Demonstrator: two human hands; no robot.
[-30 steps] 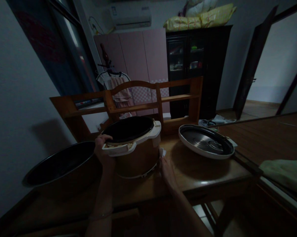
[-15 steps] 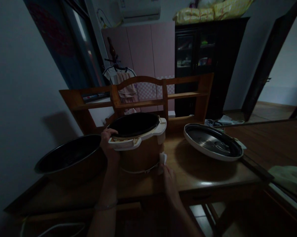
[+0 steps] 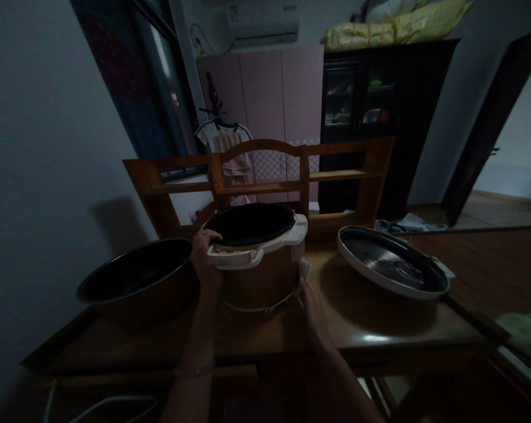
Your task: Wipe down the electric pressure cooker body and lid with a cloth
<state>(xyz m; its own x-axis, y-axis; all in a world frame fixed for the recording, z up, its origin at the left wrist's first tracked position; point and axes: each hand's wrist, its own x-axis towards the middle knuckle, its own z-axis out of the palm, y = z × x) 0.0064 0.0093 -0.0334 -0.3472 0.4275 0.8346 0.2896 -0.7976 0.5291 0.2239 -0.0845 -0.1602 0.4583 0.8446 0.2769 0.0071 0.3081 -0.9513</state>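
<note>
The body of an electric cooker [image 3: 259, 285] with a white rim and a dark hollow inside stands on a wooden desk [image 3: 265, 338]. My left hand [image 3: 207, 261] is closed on its upper left edge, the thumb lying over the rim. In my right hand [image 3: 311, 302] is a folded white cloth [image 3: 306, 269], pressed to the cooker's lower right side; cloth or paper is hard to tell in this dim light. Left of the cooker sits a wide dark inner pot [image 3: 135, 273]. The cooker's lid [image 3: 391, 264] lies to the right, its metal underside facing up.
A low wooden shelf [image 3: 263, 188] runs along the desk's back edge. Beneath the desk's front left, a white cable [image 3: 110, 400] loops. Behind are a pink wardrobe [image 3: 265, 100] and a dark cabinet [image 3: 417, 117]. The wall [image 3: 31, 176] borders the left side.
The view has shifted, so everything sits slightly further right. My right hand has moved the cloth a little up and around the cooker's right side. My left hand keeps its hold on the rim.
</note>
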